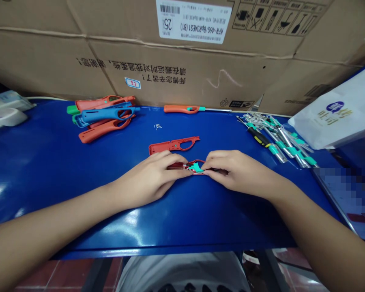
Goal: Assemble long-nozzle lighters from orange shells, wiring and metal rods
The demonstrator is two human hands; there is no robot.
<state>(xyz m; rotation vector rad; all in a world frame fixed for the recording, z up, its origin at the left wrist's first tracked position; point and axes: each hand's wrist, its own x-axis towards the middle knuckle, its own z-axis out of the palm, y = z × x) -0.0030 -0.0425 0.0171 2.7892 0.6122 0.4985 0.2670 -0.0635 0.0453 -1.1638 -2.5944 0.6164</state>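
Note:
My left hand (150, 176) and my right hand (235, 170) meet at the middle of the blue table (48, 162). Both pinch a red lighter shell half (182, 166) lying flat, with a teal trigger piece (196, 166) sitting in it between my fingertips. The left fingers press on the shell's left part; the right fingers grip its right end, hiding it. Just behind lies a second red shell half (174, 144), empty and untouched.
A pile of red, blue and green shells (105, 115) lies at the back left. One assembled red lighter (188, 108) rests by the cardboard boxes (182, 52). Several metal-and-teal inner parts (276, 136) lie at the right beside a white bag (337, 113).

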